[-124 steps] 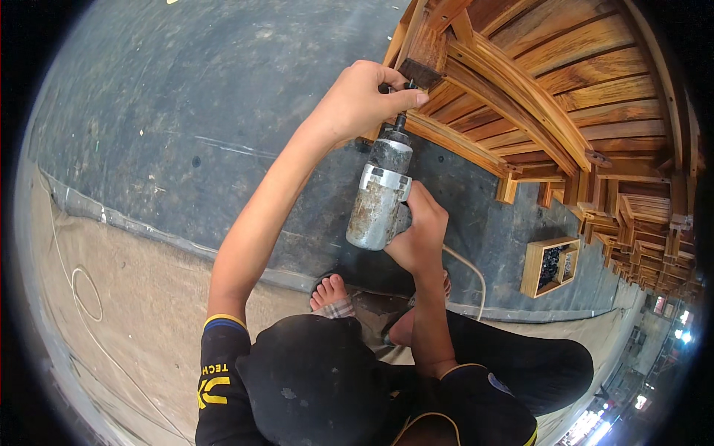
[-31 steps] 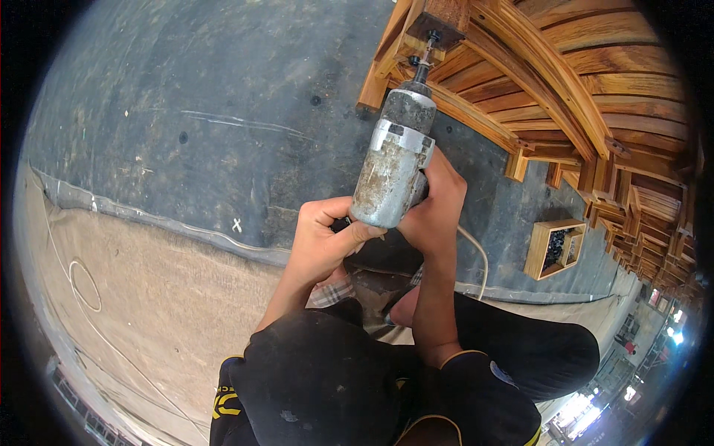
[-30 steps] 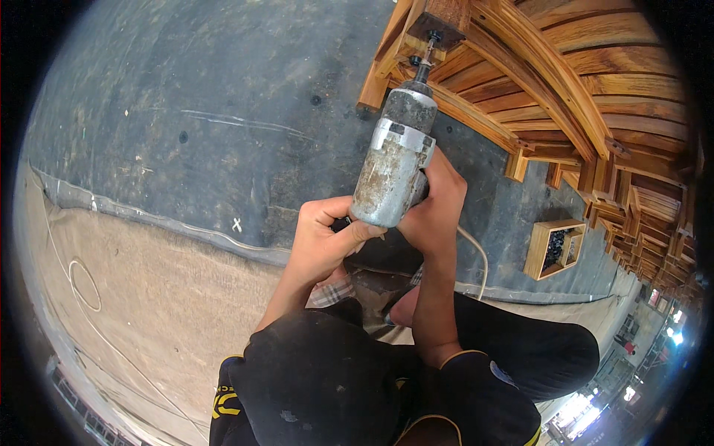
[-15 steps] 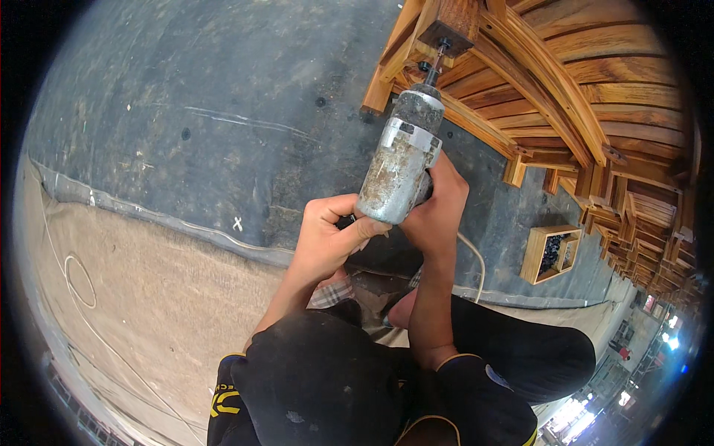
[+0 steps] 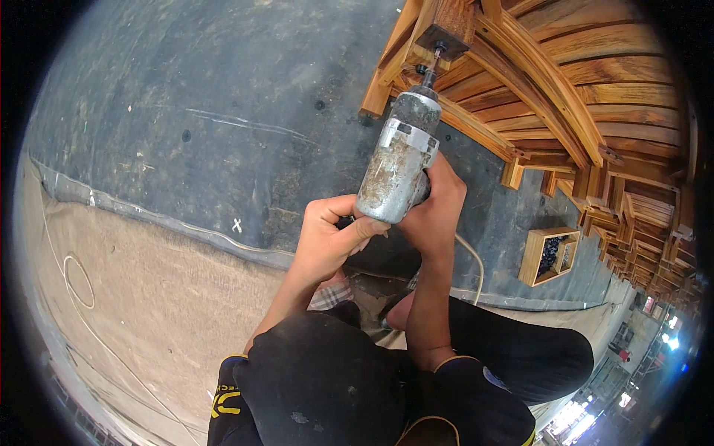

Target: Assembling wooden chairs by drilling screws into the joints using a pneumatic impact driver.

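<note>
A worn silver power screwdriver (image 5: 398, 167) points away from me, its dark nose and bit reaching a small black fitting (image 5: 439, 49) at the end of a wooden leg (image 5: 446, 28). My right hand (image 5: 439, 204) is closed round the tool's grip, which is mostly hidden under the body. At the tool's rear, my left hand (image 5: 333, 232) is closed with its thumb against the lower end of the body. The leg belongs to a slatted wooden chair (image 5: 550, 89) lying tipped over at the upper right. A second black knob sits just beside the bit.
An open wooden box (image 5: 529, 256) with small black parts in it stands on the dark mat (image 5: 223, 141) to my right. More wooden furniture (image 5: 643, 238) lines up beyond it. A pale cord (image 5: 480, 271) runs near my right arm, and brown sheeting (image 5: 171, 282) covers the floor at left.
Hardly anything differs. The tool and both hands have shifted very slightly to the left, with the bit still at the leg's black fitting.
</note>
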Demonstrator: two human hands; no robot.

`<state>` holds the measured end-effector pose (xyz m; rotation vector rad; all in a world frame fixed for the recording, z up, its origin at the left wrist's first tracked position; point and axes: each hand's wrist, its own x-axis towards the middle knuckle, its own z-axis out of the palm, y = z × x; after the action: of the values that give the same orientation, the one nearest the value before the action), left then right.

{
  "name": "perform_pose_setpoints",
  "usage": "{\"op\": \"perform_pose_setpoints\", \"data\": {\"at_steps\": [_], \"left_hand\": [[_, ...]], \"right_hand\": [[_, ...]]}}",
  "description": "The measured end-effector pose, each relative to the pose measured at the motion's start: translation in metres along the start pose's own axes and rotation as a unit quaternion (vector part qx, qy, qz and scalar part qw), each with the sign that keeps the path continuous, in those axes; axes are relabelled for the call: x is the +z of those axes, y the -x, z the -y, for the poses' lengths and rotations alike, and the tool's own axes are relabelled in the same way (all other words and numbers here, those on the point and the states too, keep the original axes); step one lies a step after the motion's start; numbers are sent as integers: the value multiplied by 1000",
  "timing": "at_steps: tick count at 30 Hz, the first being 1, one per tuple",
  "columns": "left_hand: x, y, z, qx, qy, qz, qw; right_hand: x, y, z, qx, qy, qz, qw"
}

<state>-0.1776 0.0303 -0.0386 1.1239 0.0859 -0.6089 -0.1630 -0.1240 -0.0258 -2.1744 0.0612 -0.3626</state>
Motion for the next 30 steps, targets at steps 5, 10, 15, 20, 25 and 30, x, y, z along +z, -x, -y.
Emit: {"op": "perform_pose_setpoints", "data": {"at_steps": [5,10,15,20,25,30], "left_hand": [[2,-2,1,-1,7,6,1000],[2,0,-3,-7,15,6,1000],[1,0,-3,-7,4,10,1000],[1,0,1,-11,14,6,1000],[0,-1,1,-11,9,4,1000],[-2,1,-4,-2,0,22,1000]], "right_hand": [[-2,0,-2,17,-10,5,1000],[-1,-1,1,9,0,3,1000],[0,-1,2,6,2,-1,1000],[-1,0,-1,9,6,-2,1000],[1,-1,0,8,-7,-7,1000],[-4,-2,1,-6,2,-2,1000]]}}
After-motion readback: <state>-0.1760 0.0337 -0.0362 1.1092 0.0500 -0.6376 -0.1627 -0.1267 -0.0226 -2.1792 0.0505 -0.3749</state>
